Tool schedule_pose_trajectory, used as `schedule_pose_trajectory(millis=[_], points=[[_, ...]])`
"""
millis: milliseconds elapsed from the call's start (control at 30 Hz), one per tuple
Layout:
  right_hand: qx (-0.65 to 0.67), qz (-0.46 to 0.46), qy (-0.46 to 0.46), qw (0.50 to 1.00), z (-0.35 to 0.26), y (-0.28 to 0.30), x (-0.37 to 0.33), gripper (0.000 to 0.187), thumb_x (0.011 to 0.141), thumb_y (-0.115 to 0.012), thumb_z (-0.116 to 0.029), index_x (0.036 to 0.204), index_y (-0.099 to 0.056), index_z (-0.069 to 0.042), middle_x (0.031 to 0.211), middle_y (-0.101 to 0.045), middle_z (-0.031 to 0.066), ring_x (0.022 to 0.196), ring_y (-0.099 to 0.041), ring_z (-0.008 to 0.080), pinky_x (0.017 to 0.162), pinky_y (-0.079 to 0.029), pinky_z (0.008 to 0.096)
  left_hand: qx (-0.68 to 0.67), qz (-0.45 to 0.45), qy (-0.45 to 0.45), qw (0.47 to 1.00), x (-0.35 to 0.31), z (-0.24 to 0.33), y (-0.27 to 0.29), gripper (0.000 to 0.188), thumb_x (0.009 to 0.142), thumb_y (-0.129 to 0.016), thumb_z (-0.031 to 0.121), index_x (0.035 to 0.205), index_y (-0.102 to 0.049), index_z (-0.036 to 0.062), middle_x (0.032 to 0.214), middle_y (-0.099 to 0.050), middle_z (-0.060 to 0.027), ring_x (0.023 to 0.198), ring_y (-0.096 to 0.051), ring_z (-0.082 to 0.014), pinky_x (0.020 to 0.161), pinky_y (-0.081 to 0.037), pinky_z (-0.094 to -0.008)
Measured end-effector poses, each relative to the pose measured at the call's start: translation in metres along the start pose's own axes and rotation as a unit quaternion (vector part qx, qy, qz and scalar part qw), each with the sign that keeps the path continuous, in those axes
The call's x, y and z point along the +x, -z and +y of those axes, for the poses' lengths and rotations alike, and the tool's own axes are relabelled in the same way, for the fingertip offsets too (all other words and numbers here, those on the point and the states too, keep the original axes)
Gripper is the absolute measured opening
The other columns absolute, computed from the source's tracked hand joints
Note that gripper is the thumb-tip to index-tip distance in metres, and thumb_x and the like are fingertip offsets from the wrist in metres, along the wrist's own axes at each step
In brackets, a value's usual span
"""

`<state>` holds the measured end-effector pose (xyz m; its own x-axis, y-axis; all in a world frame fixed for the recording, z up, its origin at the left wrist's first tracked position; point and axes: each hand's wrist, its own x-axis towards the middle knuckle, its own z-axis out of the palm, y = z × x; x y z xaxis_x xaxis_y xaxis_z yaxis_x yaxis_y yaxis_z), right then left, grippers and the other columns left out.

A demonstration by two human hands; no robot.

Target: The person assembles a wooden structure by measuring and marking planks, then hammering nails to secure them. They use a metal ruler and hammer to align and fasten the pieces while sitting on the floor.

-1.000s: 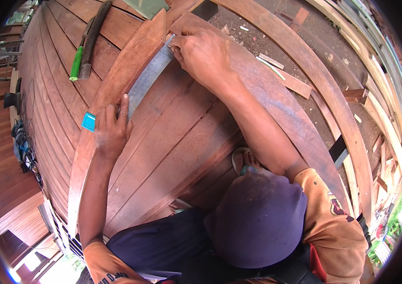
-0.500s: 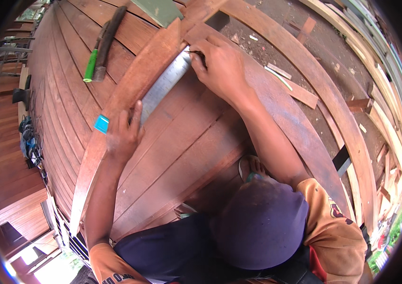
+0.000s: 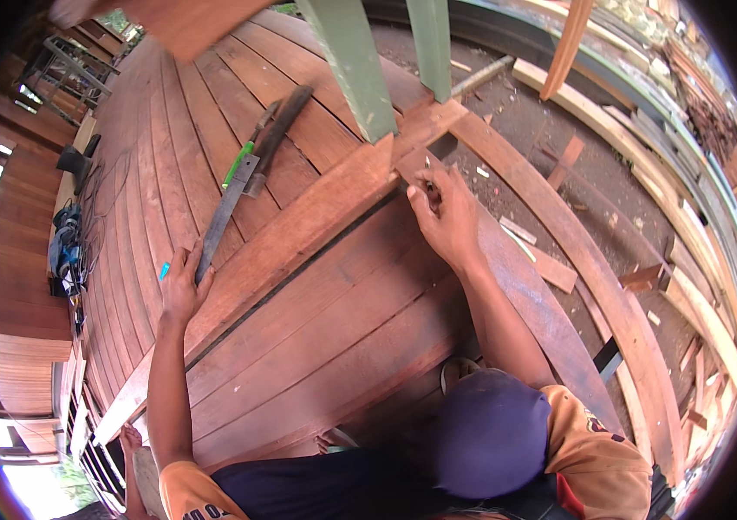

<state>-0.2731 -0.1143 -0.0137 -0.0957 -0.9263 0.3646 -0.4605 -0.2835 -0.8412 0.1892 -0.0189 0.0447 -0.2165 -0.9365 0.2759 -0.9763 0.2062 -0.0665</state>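
Observation:
My left hand [image 3: 181, 290] is closed on one end of a steel ruler [image 3: 228, 212], held above the plank floor and tilted up and away from me. A small teal piece [image 3: 164, 270] shows beside its fingers; I cannot tell if it belongs to the ruler. My right hand [image 3: 451, 212] is closed in a pinch near the far end of a long wooden board [image 3: 299, 212]. Something small and dark pokes from its fingers, too little shown to name. Past the ruler's tip lie a green-handled tool [image 3: 238, 165] and a dark bar [image 3: 280, 137], side by side.
Green posts [image 3: 355, 78] rise at the board's far end. A curved wooden beam [image 3: 594, 238] bends round on the right, with bare soil, offcuts and stacked timber beyond. Blue power tools [image 3: 65, 243] and cords lie at the left. Someone's bare limb [image 3: 132, 442] shows at lower left.
The ruler has come off the work surface beside the board and swung left and up in my left hand. My right hand has come away from the ruler's far end. The view has shifted.

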Motion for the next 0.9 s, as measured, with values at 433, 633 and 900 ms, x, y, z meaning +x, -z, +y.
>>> schedule_pose_trajectory(millis=[433,633,900], points=[[0.041,0.053,0.02,0.998,0.028,-0.005,0.01,0.017,0.099,-0.065,-0.015,0.11,-0.071,-0.003,0.086,-0.066,0.0154,0.075,-0.065,0.0254,0.073,-0.052,0.0387,-0.076,0.057,0.034,0.995,0.028,-0.019,-0.018,0.071,0.084,-0.082,0.04,0.142,-0.06,0.0045,0.132,-0.06,-0.0212,0.121,-0.058,-0.0418,0.104,-0.048,-0.0478],[0.216,-0.073,-0.131,0.965,0.026,-0.003,0.038,0.026,0.107,-0.058,-0.023,0.093,-0.067,-0.003,0.072,-0.055,-0.003,0.066,-0.048,0.0056,0.059,-0.04,0.0244,-0.087,-0.098,-0.054,0.99,0.13,0.158,-0.039,0.105,0.077,-0.084,0.055,0.152,-0.042,-0.006,0.157,-0.04,-0.0302,0.148,-0.037,-0.0465,0.122,-0.032,-0.0565],[0.273,-0.146,-0.11,0.945,0.033,0.012,0.026,0.027,0.107,-0.057,-0.024,0.091,-0.064,-0.004,0.073,-0.061,-0.0014,0.061,-0.051,0.007,0.056,-0.042,0.0261,-0.016,-0.128,-0.042,0.991,0.139,0.21,-0.085,0.094,0.088,-0.075,0.017,0.16,-0.021,-0.009,0.167,-0.018,-0.0316,0.157,-0.018,-0.046,0.128,-0.015,-0.0593]])
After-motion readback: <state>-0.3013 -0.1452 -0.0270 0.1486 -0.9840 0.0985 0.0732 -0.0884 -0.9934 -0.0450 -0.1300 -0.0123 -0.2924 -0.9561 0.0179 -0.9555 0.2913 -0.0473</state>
